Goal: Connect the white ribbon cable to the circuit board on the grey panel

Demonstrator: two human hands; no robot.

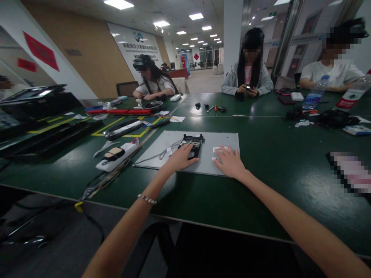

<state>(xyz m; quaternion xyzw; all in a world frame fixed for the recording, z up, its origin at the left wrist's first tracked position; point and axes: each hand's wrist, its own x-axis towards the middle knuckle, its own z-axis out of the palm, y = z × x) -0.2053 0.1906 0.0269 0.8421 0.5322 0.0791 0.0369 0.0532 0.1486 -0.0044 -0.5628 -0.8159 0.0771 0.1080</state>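
A light grey panel (211, 139) lies flat on the green table, with a black device (196, 141) showing a circuit board at its middle. My left hand (182, 157) rests over the device's lower left part, fingers spread, holding nothing. Grey cables (156, 155) run from the device to the panel's left side. At the panel's right, my right hand (229, 161) lies with fingers apart beside and partly over small white pieces (216, 149). What lies under my palms is hidden.
A white power strip (123, 157) with cables is left of the panel. Tools (216, 110) lie beyond it. A phone (353, 170) and bottles (315, 92) stand or lie at the right. Several people sit around the table.
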